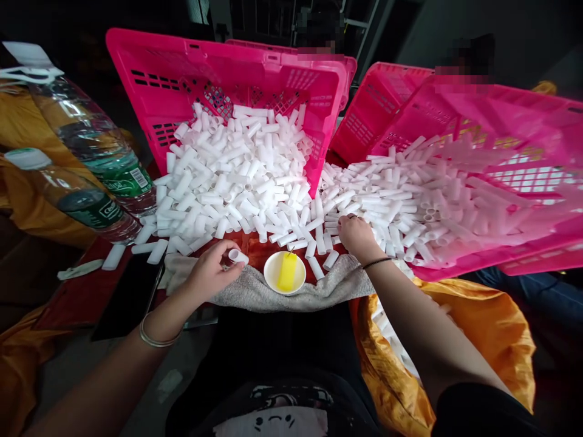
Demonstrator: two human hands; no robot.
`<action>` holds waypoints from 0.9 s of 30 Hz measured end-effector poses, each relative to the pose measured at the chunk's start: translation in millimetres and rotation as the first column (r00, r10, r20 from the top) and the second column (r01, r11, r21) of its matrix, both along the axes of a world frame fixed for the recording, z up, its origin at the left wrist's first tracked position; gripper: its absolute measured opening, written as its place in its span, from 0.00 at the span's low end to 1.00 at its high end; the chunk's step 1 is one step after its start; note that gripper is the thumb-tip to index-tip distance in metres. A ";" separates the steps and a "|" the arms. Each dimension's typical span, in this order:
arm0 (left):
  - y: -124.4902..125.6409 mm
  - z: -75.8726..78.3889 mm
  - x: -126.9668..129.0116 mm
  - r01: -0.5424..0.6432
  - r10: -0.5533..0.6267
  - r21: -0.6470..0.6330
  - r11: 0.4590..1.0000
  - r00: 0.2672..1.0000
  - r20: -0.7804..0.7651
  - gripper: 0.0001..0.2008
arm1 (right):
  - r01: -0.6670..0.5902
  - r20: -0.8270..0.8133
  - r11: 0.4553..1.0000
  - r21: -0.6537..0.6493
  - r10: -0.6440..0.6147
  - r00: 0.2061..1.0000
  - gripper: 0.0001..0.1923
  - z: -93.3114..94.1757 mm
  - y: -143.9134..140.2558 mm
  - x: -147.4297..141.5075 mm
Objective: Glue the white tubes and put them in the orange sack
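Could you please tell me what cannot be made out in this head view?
- Right hand: fingertips buried in the right pile of white tubes, so any grip is hidden.
- Right pink crate: motion-blurred, cut by the frame edge.
- Orange bag: contents mostly hidden behind the right arm.
- Water bottle labels: too small to read.

both forearms are bare. the left hand (210, 271) has a thin silver bangle (155, 337) at its wrist, the right hand (357, 237) a slim dark band (377, 262); below the bangle, a black printed top (273, 406).

Matt white plastic tubes (237, 182); glossy pink plastic crates (191, 79).
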State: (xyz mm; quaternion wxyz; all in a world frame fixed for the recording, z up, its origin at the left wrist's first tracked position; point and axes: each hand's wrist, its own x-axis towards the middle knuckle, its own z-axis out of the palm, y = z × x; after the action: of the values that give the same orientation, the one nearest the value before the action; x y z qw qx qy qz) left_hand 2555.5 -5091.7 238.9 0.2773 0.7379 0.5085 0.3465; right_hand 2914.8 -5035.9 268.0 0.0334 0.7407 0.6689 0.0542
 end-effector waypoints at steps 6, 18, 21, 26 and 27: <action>-11.8 5.5 7.3 0.151 -0.143 0.058 0.987 0.983 -0.117 0.12 | -0.004 -0.007 0.989 -0.150 0.003 1.000 0.18 0.5 14.5 1.1; -22.4 2.1 16.0 0.185 -0.191 -0.084 0.979 0.979 -0.071 0.10 | -0.162 -0.027 0.973 -0.162 0.160 0.987 0.13 10.6 7.0 0.9; -25.9 5.6 13.6 0.182 -0.188 -0.065 0.981 0.975 -0.116 0.08 | -0.048 -0.297 0.988 0.148 0.091 0.951 0.12 15.6 -17.1 -0.7; -27.7 -9.3 10.3 0.227 -0.221 0.018 0.974 0.962 -0.159 0.21 | 0.158 -0.984 0.979 0.131 0.109 0.139 0.20 6.1 -80.0 -23.0; -26.4 -14.1 13.7 0.240 -0.230 0.040 0.970 0.959 -0.168 0.27 | 0.128 -0.998 0.989 0.070 0.068 0.020 0.23 0.9 -89.8 -30.9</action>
State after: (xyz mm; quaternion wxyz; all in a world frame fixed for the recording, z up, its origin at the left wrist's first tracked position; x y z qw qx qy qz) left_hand 2569.2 -5118.1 224.8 0.2522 0.8267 0.4274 0.2650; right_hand 2883.9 -5125.7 269.0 -0.4950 0.5809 0.4790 -0.4336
